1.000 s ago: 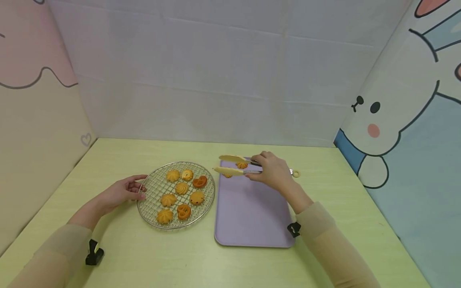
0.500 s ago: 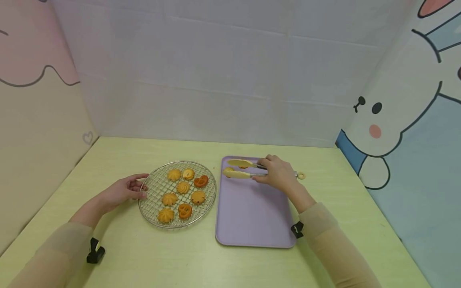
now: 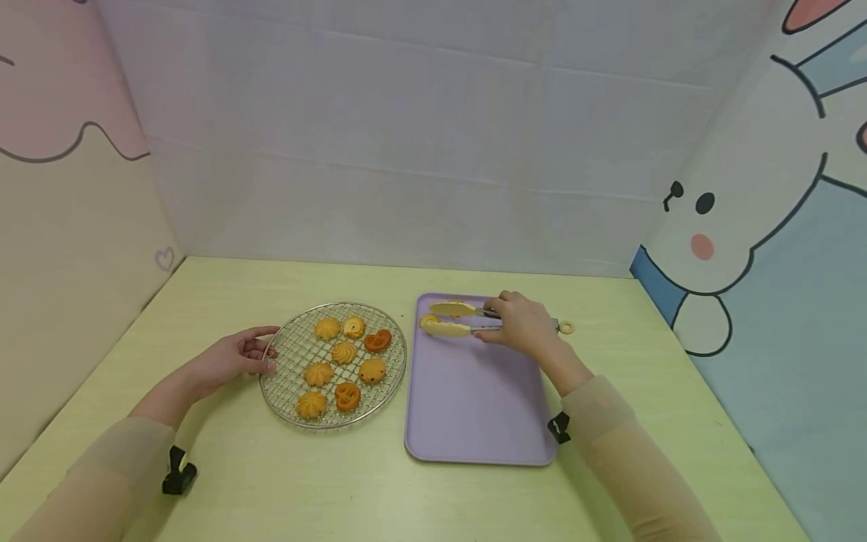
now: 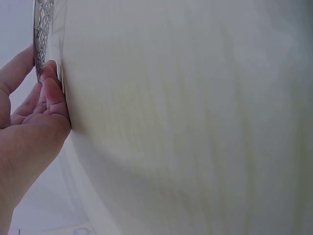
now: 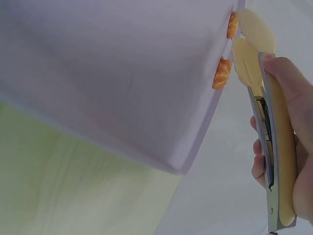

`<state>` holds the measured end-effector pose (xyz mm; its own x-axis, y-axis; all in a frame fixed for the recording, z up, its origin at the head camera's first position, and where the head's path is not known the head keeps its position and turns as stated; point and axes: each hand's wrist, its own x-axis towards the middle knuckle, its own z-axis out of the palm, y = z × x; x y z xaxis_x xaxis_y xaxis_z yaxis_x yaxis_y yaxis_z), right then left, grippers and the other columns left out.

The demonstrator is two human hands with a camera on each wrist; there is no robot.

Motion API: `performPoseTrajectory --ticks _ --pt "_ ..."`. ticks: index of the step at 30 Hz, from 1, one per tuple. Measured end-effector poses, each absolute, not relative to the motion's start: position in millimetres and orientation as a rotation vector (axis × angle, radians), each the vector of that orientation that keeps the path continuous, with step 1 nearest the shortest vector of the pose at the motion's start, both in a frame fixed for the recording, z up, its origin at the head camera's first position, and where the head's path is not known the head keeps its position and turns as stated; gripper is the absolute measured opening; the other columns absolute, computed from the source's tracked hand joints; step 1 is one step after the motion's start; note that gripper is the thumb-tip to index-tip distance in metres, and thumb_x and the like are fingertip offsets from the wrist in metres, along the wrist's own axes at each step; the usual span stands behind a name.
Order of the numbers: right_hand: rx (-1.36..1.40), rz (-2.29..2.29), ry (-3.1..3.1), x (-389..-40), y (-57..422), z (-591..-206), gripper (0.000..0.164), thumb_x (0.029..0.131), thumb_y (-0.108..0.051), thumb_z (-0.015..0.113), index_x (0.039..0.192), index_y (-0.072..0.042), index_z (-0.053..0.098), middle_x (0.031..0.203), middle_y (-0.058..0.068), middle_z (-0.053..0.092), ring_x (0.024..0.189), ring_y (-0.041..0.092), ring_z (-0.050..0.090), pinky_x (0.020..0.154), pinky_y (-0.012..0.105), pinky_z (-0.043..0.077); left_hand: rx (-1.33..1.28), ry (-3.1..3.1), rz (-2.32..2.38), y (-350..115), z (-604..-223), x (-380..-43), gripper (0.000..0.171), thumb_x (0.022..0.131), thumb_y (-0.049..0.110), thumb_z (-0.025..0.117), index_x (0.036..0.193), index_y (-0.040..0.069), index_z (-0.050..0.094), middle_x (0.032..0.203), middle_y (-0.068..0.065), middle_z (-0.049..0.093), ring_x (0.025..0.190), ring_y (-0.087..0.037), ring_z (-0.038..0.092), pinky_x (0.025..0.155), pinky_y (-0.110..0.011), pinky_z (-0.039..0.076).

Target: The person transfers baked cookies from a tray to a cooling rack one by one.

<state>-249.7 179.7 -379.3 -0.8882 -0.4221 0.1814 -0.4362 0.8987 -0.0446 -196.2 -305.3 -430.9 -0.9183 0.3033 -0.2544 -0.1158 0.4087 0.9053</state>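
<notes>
My left hand (image 3: 226,365) holds the left rim of a round wire cooling rack (image 3: 284,348), thumb and fingers on either side of the rim in the left wrist view. Several cookies lie on the rack, among them a pretzel-shaped one (image 3: 377,341) and a swirled one (image 3: 344,353). In my right hand (image 3: 521,324) is a pair of tongs (image 5: 281,142) with cream tips and metal arms. The tips are spread apart over the far left corner of a purple tray (image 3: 477,406). Two cookies sit there, one nearer (image 5: 222,73) and one farther (image 5: 232,25); the tips partly cover them in the head view.
The rack and tray stand side by side on a pale yellow-green table (image 3: 352,489), a narrow gap between them. A white wall (image 3: 406,150) rises behind the table. Cartoon-printed panels flank it left and right, including a rabbit (image 3: 738,211).
My right hand has moved the tongs a little to the right and down over the tray, with their tips slightly closer together. My left hand has stayed on the rack's rim.
</notes>
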Motion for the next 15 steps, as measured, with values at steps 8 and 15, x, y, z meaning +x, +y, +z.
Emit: performPoseTrajectory --ticks 8,15 --pt "0.671 0.098 -2.926 -249.9 177.0 -373.9 0.054 0.074 -0.052 0.074 0.112 -0.014 0.068 0.102 0.007 0.063 0.091 0.026 0.061 0.069 0.045 0.051 0.155 2.294 1.518 -305.9 -431.2 -196.4 0.083 0.085 0.014 0.07 0.149 0.001 0.019 0.118 -0.017 0.051 0.095 -0.01 0.053 0.071 -0.025 0.045" --pt "0.677 0.08 -2.943 -251.6 175.5 -373.7 0.054 0.074 -0.052 0.074 0.111 -0.013 0.068 0.102 0.007 0.064 0.091 0.025 0.06 0.071 0.045 0.051 0.147 2.294 1.516 -306.6 -432.5 -196.5 0.083 0.085 0.014 0.07 0.149 0.002 0.019 0.117 -0.016 0.051 0.094 -0.01 0.052 0.069 -0.025 0.045"
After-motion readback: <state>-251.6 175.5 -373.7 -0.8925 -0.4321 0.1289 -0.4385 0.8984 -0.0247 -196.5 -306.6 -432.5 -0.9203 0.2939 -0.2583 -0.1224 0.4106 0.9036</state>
